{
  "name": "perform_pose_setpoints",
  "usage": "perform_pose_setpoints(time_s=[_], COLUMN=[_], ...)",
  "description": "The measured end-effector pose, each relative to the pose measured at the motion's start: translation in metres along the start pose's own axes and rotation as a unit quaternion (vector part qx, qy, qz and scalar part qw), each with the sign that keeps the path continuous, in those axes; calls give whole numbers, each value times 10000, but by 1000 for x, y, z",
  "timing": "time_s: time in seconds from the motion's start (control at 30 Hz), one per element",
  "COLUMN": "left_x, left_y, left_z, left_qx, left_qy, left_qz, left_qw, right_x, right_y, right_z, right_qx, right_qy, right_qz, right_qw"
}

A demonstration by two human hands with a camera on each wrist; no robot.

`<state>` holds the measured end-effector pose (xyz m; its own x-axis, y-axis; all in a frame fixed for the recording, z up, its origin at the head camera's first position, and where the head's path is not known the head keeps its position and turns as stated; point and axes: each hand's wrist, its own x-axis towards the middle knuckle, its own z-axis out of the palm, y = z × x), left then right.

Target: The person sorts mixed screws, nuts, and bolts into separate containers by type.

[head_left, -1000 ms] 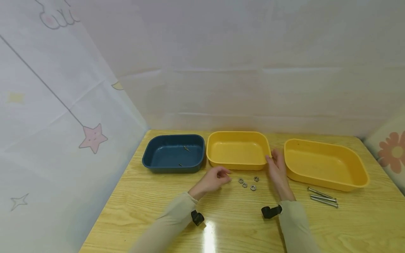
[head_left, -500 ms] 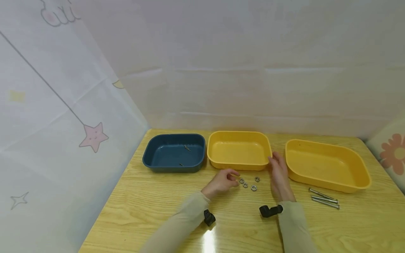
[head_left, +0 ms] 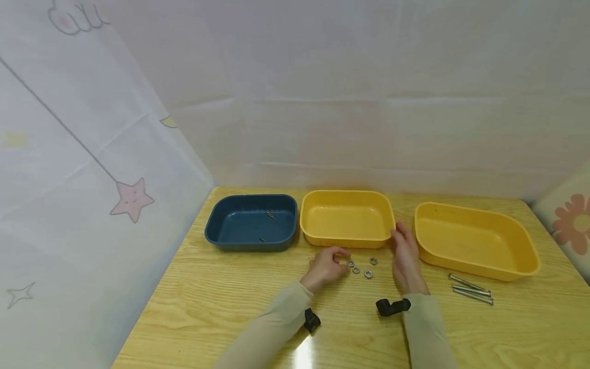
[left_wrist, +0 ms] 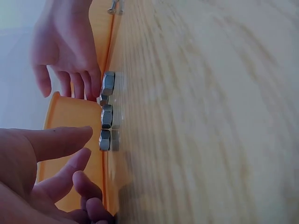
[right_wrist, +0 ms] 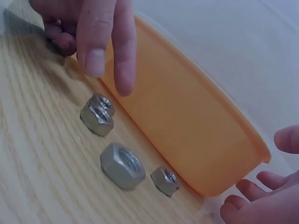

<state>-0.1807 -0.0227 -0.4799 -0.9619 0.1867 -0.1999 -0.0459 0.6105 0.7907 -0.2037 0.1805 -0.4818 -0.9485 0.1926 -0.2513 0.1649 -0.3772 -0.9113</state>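
Observation:
Several steel hex nuts point(head_left: 368, 274) lie on the wooden table in front of the middle yellow tray point(head_left: 348, 243). Just left of them is my left hand point(head_left: 326, 267), thumb and forefinger apart near the closest nut point(left_wrist: 104, 140), the other fingers loosely bent. Nothing shows between its fingertips in the left wrist view. Along the right end of the middle tray stands my right hand point(head_left: 406, 259), its fingers extended and nothing held. Whether its thumb touches the tray rim I cannot tell; the right wrist view shows the fingers point(right_wrist: 252, 190) close to the tray's corner.
At the left stands a dark blue tray point(head_left: 251, 246) with a few thin brass-coloured pieces point(head_left: 271, 215) inside. A larger yellow tray point(head_left: 477, 265) stands at the right, with several long bolts point(head_left: 472, 293) on the table before it. A cloth-like wall point(head_left: 304, 128) rises behind the table.
My left hand has moved right, up to the nearest nut. My right hand has stayed beside the middle tray, with only a slight shift. The nuts and trays have kept their places.

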Motion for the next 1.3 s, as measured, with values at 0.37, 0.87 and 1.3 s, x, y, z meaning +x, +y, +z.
perform_pose_setpoints(time_s=[0.37, 0.87, 1.3], left_x=[3, 3, 3], left_y=[1, 9, 9], left_z=[7, 10, 13], left_qx=[363, 762, 864], left_qy=[292, 277, 262], left_qz=[-33, -93, -191], left_qw=[9989, 9967, 9957], right_x=[2, 3, 1], right_y=[-1, -5, -5], right_z=[-1, 0, -2], right_qx=[396, 26, -85], right_qy=[-316, -354, -389], right_qz=[375, 518, 527], right_qw=[9980, 9980, 9978])
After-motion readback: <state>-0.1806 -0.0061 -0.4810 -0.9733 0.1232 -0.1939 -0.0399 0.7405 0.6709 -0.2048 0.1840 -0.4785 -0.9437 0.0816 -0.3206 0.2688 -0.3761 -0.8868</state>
